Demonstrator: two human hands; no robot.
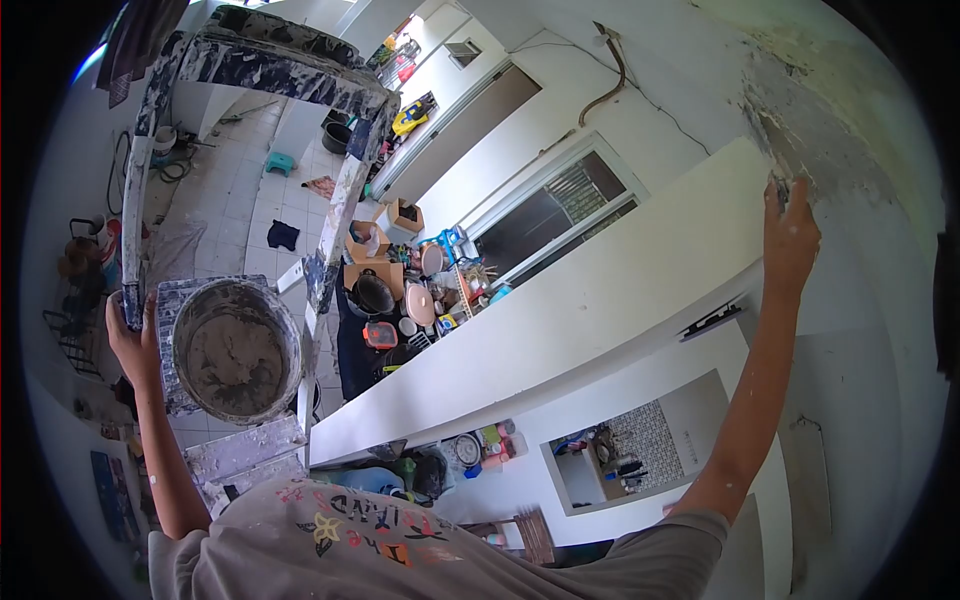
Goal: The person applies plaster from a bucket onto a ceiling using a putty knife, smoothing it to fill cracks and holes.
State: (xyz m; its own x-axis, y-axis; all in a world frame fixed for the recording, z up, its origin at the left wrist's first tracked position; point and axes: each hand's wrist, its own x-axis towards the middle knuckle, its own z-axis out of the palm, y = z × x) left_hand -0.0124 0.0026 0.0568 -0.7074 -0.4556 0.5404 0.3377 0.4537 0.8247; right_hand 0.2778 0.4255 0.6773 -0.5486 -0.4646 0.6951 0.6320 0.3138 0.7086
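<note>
Evidently busy right hand [791, 240]: held high, well to the right of the bucket [294, 352], against the peeling wall patch [782, 112]; fingers close together and pointing up, seemingly about a small dark item [782, 184]; cannot tell whether pinched or merely pressed to the wall.
Small dark item: at the fingertips, far right of the bucket; too hidden to name or to read a long axis from.
Left hand [134, 345]: just left of the bucket, fingers wrapped around a rail of the ladder [132, 230].
Possible trouble: loss of balance, from reaching so far right of the bucket with only one handhold; spilling of the grey mix [238, 340], from a ladder wobble or a knock by the left arm; falling flakes, from pressing on loose paint.
Ladder lie: rails on both sides of the bucket, long axis running away from the printed shirt [430, 540], past the bucket toward the spattered top bar [285, 82].
White ledge [600, 285]: right of the bucket, slanting up toward the wall patch.
Floor clutter: dark pan [373, 293] and pink lid [419, 304] right of the bucket; teal stool [280, 163] beyond.
</note>
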